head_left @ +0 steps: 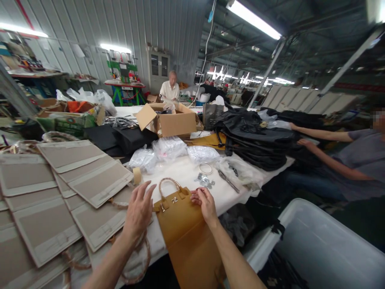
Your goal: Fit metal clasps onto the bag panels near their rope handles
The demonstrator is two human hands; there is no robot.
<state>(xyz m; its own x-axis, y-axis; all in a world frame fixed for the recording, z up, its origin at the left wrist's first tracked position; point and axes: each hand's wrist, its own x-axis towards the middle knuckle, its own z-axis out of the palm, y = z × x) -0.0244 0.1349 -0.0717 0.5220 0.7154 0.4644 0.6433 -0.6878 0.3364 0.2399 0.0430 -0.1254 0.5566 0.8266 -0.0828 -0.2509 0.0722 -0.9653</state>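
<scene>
I'm working in a big factory shed, with a corrugated metal wall (99, 28) rising ahead and to my left. A grey metal cabinet (158, 68) with glass upper doors stands against it, and beside that is a green-framed machine (123, 70) on a red-topped stand. Further left, a long shelf (36, 74) runs along the wall. Overhead I see dark steel roof trusses (303, 40) and a bright fluorescent tube (254, 20), with another tube (116, 48) glowing on the wall. Slanted steel posts (266, 74) cross my view, and small rows of lights (249, 78) shine far off.
</scene>
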